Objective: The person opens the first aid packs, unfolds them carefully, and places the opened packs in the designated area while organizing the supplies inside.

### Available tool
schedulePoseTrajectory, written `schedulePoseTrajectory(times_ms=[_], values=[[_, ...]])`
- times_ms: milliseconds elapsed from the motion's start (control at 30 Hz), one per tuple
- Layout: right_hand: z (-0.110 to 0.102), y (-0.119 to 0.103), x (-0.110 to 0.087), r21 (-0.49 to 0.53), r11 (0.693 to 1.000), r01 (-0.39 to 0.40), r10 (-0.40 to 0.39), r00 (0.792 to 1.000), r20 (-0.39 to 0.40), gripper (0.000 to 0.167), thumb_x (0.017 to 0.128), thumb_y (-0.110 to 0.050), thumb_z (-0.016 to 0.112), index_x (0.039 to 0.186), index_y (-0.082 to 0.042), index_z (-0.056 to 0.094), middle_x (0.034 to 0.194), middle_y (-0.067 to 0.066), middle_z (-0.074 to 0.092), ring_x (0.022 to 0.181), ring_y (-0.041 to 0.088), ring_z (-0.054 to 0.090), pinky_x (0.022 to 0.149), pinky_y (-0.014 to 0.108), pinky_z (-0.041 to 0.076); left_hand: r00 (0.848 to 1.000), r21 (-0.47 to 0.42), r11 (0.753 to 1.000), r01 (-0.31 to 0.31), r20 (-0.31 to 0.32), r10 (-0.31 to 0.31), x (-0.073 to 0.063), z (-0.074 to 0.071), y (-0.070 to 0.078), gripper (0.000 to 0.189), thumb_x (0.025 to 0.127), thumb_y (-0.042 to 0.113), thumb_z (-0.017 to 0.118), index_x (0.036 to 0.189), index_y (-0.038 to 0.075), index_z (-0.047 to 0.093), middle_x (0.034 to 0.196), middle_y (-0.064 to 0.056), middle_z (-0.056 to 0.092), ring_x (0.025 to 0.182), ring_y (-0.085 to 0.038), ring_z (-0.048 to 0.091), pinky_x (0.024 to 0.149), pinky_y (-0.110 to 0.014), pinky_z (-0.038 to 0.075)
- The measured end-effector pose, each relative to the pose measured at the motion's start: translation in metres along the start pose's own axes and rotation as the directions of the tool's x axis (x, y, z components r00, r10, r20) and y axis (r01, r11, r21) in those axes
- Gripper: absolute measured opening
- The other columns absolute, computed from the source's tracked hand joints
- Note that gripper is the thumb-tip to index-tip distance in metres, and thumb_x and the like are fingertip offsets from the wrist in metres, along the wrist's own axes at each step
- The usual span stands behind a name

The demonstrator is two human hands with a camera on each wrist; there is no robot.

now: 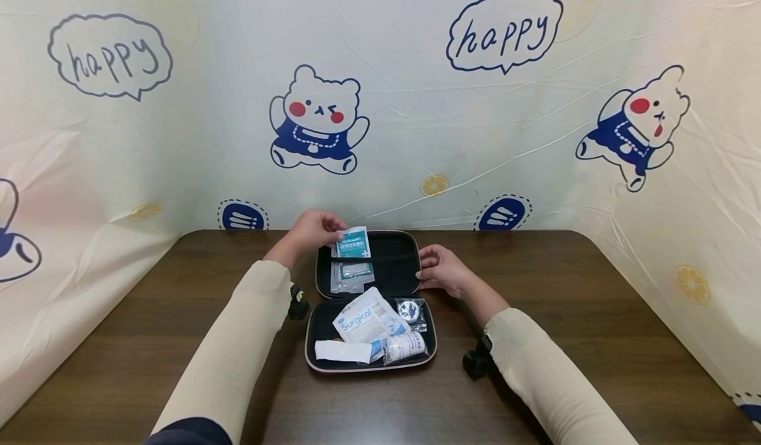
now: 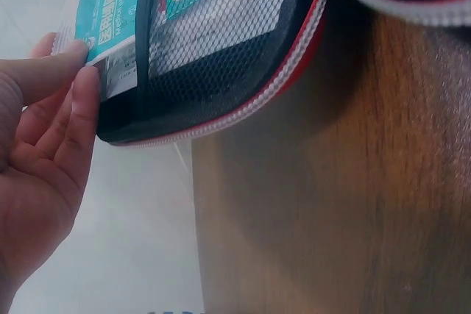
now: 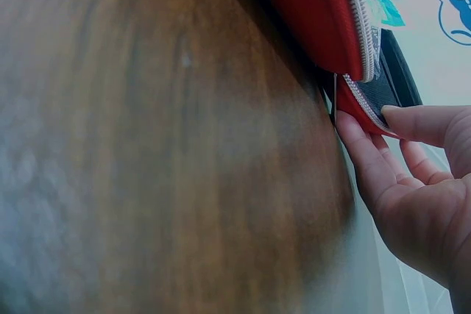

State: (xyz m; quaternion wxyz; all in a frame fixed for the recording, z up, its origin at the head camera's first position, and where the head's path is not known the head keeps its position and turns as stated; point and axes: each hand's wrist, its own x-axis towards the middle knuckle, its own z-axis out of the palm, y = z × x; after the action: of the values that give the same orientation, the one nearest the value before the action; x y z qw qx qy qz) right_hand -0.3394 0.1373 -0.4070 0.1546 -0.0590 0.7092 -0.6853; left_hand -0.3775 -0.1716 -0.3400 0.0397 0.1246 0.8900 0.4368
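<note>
A red zippered case with a black lining lies unfolded on the table, its lid at the back and its base nearer me. My left hand pinches the top of a teal-and-white dressing packet, whose lower part sits behind the lid's mesh pocket. In the right wrist view, my right hand grips the lid's edge between thumb and fingers. In the base lie a "Surgical" packet, a bagged white roll, a folded white strip and a small round item in clear wrap.
The brown wooden table reaches back to a pale curtain printed with bears and "happy" bubbles. The case stands near the table's far edge. A dark camera is strapped to each wrist, by the sleeves.
</note>
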Motion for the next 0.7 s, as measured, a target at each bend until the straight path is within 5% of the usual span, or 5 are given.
schedulePoseTrajectory(times_ms=[700], values=[[0.0004, 0.0005, -0.0012, -0.027, 0.999, 0.017, -0.017, 1.000, 0.011, 0.048, 0.085, 0.019, 0.058, 0.126, 0.004, 0.042, 0.111, 0.025, 0.059, 0.080, 0.024, 0.065, 0.078, 0.047, 0.057, 1.000, 0.062, 0.998, 0.001, 0.022, -0.002, -0.0048, 0.0038, -0.0013, 0.017, 0.084, 0.003, 0.075, 0.101, 0.007, 0.073, 0.100, -0.011, 0.066, 0.090, -0.027, 0.058, 0.076, -0.032, 0.057]])
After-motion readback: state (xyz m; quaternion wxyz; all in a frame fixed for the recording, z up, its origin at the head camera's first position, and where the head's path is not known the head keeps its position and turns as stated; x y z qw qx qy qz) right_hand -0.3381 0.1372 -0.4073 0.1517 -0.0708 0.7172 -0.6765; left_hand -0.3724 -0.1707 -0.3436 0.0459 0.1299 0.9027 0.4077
